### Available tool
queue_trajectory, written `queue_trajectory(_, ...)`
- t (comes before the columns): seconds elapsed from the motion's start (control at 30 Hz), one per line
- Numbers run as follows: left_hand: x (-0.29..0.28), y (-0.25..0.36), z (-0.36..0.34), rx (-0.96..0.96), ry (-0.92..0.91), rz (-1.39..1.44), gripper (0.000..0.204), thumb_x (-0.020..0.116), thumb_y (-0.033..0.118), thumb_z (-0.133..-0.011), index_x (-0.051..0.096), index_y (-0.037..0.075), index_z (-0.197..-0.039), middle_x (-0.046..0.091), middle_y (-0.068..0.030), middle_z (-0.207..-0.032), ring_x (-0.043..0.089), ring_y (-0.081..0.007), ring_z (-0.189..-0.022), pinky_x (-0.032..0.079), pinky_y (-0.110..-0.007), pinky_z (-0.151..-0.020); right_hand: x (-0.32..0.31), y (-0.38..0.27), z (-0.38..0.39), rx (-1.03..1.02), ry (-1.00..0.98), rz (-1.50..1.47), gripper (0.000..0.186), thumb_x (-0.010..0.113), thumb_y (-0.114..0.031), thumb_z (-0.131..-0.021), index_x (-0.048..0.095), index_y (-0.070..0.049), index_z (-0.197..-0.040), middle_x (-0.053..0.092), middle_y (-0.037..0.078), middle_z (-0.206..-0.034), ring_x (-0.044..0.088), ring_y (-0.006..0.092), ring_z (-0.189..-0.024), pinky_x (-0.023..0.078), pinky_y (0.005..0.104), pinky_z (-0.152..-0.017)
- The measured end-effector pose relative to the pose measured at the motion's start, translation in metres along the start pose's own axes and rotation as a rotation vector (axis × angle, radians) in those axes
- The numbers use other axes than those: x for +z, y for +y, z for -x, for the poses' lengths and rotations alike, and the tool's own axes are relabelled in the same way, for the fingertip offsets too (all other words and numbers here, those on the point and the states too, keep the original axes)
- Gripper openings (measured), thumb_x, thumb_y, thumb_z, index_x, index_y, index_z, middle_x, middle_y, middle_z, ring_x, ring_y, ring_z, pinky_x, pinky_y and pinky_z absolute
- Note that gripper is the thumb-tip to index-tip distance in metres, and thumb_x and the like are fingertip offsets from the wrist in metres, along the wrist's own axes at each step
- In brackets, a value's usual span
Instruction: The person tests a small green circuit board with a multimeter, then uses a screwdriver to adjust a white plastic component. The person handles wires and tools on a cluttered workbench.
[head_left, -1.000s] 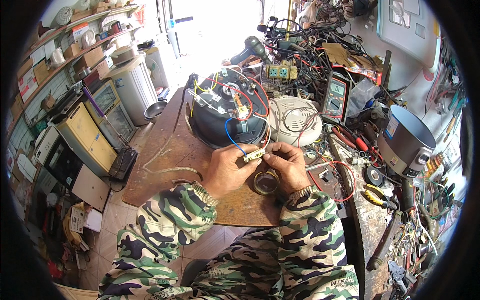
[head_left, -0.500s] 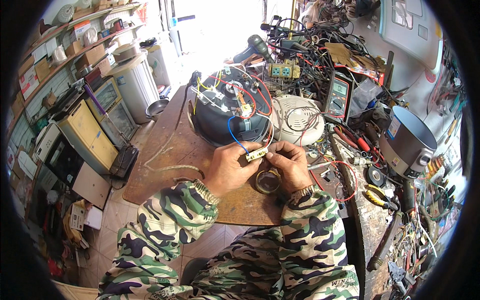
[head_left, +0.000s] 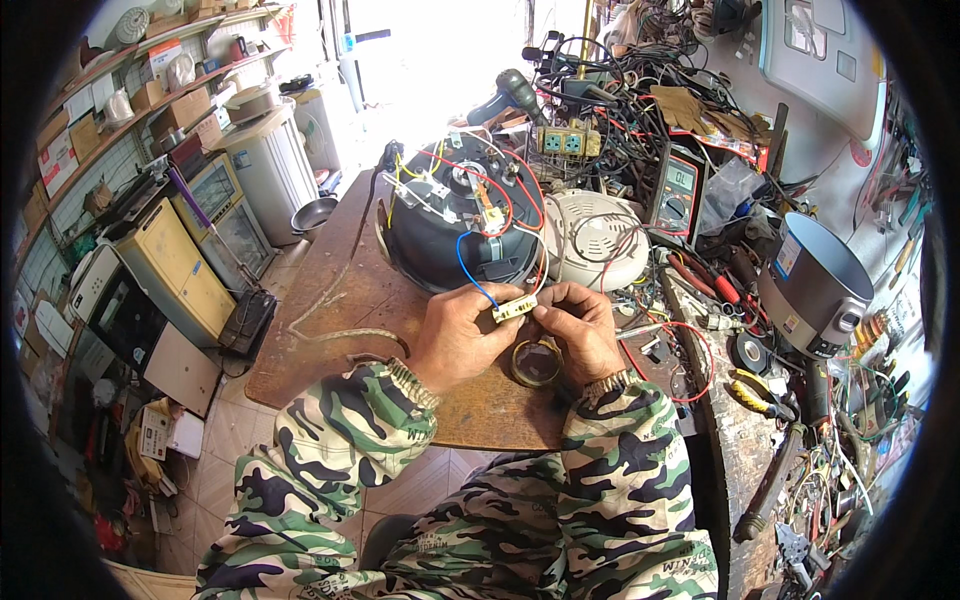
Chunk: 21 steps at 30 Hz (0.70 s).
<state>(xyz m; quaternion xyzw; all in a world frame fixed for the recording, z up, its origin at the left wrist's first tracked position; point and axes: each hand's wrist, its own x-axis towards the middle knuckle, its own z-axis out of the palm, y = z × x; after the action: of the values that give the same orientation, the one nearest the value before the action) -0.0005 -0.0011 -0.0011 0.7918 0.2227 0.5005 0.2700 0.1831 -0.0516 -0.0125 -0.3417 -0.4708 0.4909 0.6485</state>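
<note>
Between my two hands is a small pale circuit board [head_left: 516, 307] with wires running from it. My left hand [head_left: 462, 335] pinches its left end, next to a blue wire [head_left: 467, 266]. The fingers of my right hand [head_left: 577, 325] are closed at the board's right end, by a white wire; whether they grip the board or the wire I cannot tell. Just beyond, a black round appliance body [head_left: 455, 235] lies with its wired underside up, red, yellow and white wires looping over it. Under my hands, a small round dish [head_left: 537, 363] rests on the wooden table [head_left: 480, 418].
Right of the appliance sits a beige vented round part [head_left: 595, 240]. Behind it stand a multimeter [head_left: 677, 190] and a tangle of cables [head_left: 620, 90]. Yellow-handled pliers [head_left: 752, 393], black tape [head_left: 748, 350] and a grey pot [head_left: 820, 285] crowd the right side. Shelves [head_left: 150, 100] line the left wall.
The board has tilted very slightly between my fingers. Both hands stay in almost the same place, and everything else looks unmoved.
</note>
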Motion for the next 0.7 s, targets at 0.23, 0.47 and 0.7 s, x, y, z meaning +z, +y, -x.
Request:
queue_trajectory(0.23, 0.0002, 0.0022, 0.0006, -0.021, 0.011, 0.015, 0.028, 0.077, 0.007, -0.081, 0.070, 0.004, -0.107, 0.074, -0.0144, -0.099, 0.074, -0.0264, -0.089, 0.057, -0.035, -0.076, -0.0016, 0.0026, -0.0015, 0.004, 0.032, -0.006, 0.008, 0.067, 0.000, -0.088, 0.067, 0.004, -0.095, 0.069, 0.006, -0.085, 0.063, 0.0109, -0.074, 0.051, 0.0253, -0.070)
queue_trajectory(0.47, 0.0015, -0.0016, 0.0016, 0.021, 0.036, 0.025, 0.028, 0.078, 0.003, -0.081, 0.069, 0.002, -0.108, 0.074, -0.0102, -0.094, 0.070, -0.0137, -0.084, 0.057, -0.029, -0.071, -0.0001, 0.0004, -0.0010, 0.019, 0.034, -0.014, 0.008, 0.067, 0.000, -0.087, 0.067, 0.004, -0.094, 0.068, 0.006, -0.084, 0.063, 0.0109, -0.074, 0.051, 0.0255, -0.070)
queue_trajectory(0.7, 0.0018, -0.0004, 0.0019, 0.072, 0.066, -0.066, 0.025, 0.081, 0.004, -0.080, 0.066, 0.000, -0.100, 0.073, -0.0085, -0.085, 0.070, -0.0098, -0.076, 0.057, -0.027, -0.064, -0.0006, -0.0018, 0.0004, 0.013, 0.017, -0.038, 0.007, 0.066, -0.001, -0.088, 0.066, 0.005, -0.093, 0.068, 0.007, -0.084, 0.063, 0.0122, -0.075, 0.052, 0.0265, -0.070)
